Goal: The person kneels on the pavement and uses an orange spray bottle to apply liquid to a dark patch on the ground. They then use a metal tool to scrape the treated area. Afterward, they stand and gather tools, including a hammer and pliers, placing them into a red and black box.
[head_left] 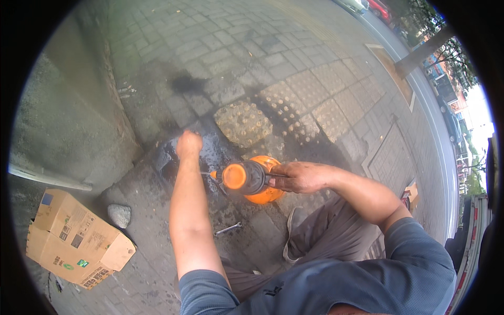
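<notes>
My right hand (301,177) grips the dark handle of an orange pump sprayer (264,197), which has an orange round top. The sprayer's orange nozzle (213,174) points left, toward my left forearm. My left hand (189,144) is curled into a fist over a wet, shiny patch of ground (214,143). Whatever may be inside that fist is hidden from this angle. Closer to my body, an open-end wrench (227,228) lies on the grey paving.
A flattened cardboard box (80,240) bearing print lies at the left, beside a grey stone (119,215). A concrete wall (75,114) rises at upper left. Studded yellowish paving tiles (244,123) lie beyond the sprayer. Toward the road stand a tree trunk (423,53) and parked cars.
</notes>
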A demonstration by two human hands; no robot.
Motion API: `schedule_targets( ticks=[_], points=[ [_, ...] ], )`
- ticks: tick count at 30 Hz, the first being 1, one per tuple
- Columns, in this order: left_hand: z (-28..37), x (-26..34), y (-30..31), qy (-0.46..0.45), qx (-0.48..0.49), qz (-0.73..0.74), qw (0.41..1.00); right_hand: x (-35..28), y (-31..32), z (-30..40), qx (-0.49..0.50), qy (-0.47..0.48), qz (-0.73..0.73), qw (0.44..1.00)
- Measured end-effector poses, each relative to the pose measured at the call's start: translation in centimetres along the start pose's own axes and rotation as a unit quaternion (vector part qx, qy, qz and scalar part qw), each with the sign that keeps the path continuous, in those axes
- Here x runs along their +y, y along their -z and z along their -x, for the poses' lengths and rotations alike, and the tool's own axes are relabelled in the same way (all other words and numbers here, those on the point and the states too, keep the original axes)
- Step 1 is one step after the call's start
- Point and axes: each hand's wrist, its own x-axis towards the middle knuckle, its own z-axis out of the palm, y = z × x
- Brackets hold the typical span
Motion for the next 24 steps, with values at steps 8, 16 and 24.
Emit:
schedule_targets(
  ticks=[8,16,24],
  points=[
    [1.1,0.0,-1.6,-0.127,0.066,-0.137,0.98,-0.5,0.8,-0.5,0.045,-0.103,-0.097,0.989],
    [2.6,-0.8,-0.4,-0.348,0.178,-0.265,0.881,0.0,2.6,-1.4,0.011,-0.165,-0.13,0.978],
    [2.9,-2.6,0.4,-0.309,0.087,0.04,0.946,0.7,2.4,-2.1,0.058,-0.078,-0.053,0.994]
  ],
)
